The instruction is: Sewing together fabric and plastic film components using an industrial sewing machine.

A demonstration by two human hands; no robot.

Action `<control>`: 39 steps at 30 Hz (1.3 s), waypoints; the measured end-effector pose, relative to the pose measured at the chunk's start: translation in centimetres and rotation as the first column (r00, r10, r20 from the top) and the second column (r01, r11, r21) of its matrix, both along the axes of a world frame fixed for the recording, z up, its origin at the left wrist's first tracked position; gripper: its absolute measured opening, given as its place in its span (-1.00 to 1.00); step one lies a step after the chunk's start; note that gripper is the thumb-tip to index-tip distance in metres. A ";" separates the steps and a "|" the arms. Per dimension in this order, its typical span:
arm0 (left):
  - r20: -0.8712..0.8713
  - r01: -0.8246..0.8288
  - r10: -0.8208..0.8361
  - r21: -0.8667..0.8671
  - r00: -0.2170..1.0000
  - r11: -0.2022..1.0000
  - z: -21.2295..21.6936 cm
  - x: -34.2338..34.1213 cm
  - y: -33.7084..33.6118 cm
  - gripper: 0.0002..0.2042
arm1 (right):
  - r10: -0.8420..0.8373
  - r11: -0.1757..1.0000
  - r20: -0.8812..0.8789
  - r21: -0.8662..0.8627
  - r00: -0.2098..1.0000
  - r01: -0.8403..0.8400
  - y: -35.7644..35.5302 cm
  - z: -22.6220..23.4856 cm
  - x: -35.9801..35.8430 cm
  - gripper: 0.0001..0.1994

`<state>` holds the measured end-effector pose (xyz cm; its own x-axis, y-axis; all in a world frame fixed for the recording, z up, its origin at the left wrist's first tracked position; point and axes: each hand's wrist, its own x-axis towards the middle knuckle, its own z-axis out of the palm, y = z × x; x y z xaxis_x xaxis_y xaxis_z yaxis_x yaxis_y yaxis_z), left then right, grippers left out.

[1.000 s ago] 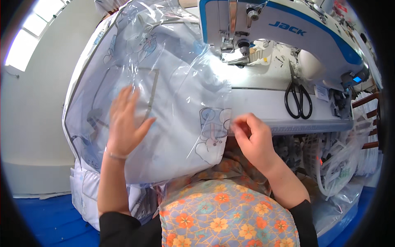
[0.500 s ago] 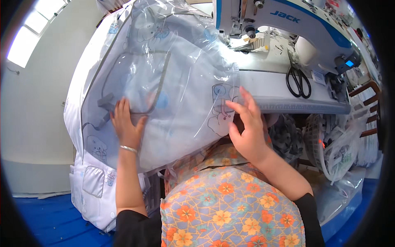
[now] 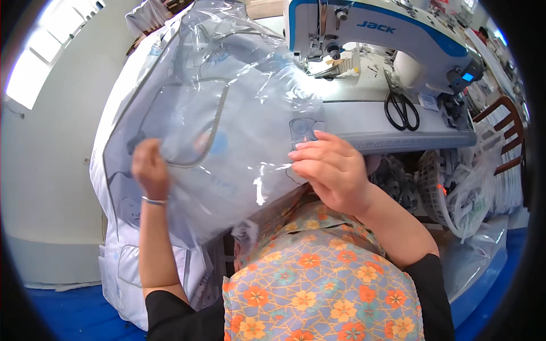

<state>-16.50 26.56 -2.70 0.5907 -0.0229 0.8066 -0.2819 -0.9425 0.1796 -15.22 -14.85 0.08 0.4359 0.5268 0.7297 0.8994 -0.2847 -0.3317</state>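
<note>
Left hand (image 3: 151,173) motion-blurred, fingers curled over left part of clear plastic sheet (image 3: 256,136); grip state can't tell. Right hand (image 3: 335,170) half-curled at sheet's right edge, pinch can't tell. Sheet overhangs counter (image 3: 355,109) front; scissors (image 3: 405,118) well apart, right.

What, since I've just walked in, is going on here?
A person is handling a pale printed piece with a glossy clear layer, spread mostly to the left of a sewing machine. The left hand, blurred, is over its left part; the right hand is at its right edge, fingers bent. Whether either grips it is unclear. Black-handled scissors lie to the right, untouched.
</note>
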 end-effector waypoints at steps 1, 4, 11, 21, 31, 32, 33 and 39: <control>-0.004 -0.020 0.019 -0.004 1.000 1.000 2.0 0.5 0.0 -0.88 | -0.005 1.000 0.000 0.000 1.000 0.005 -0.1 0.8 -0.2 -0.77; 0.004 -0.013 0.013 -0.004 1.000 1.000 8.1 2.7 -1.0 -0.90 | 0.050 0.996 -0.093 -0.068 0.994 -0.056 0.5 1.7 -1.0 -0.68; 0.002 0.078 -0.078 -0.044 0.997 0.996 12.0 5.4 -2.6 -0.89 | 0.011 0.977 0.144 -0.211 0.990 0.020 5.6 -0.1 0.5 -0.36; -0.091 0.049 -0.058 -0.103 0.994 0.994 10.3 5.7 -1.0 -0.89 | 0.125 0.943 -0.209 -0.279 0.970 -0.181 7.7 -1.0 1.9 -0.42; -0.028 -0.243 0.268 0.338 0.963 0.909 4.8 10.5 7.4 -0.91 | 0.124 0.980 -0.030 0.163 0.992 -0.118 2.3 1.9 -1.1 -0.84; -0.105 -0.278 0.332 0.349 0.937 0.895 3.6 11.5 8.4 -0.86 | 0.171 0.983 -0.114 0.092 0.979 -0.161 1.3 0.0 -2.7 -0.82; -0.107 -0.266 0.320 0.348 0.941 0.899 2.6 12.4 7.9 -0.86 | 0.203 0.979 -0.206 0.026 0.957 -0.202 0.6 -2.0 -3.5 -0.81; -0.474 -0.081 0.556 0.707 0.683 0.702 5.8 13.1 1.4 -0.84 | 0.070 0.995 -0.885 0.096 0.460 0.033 -3.7 -8.2 -3.9 -0.73</control>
<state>-3.38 27.92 3.14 0.9908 -0.0461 0.1275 0.0146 -0.8985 -0.4387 -19.08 -18.52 -8.14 0.8651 0.5015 -0.0032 0.1100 -0.1960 -0.9744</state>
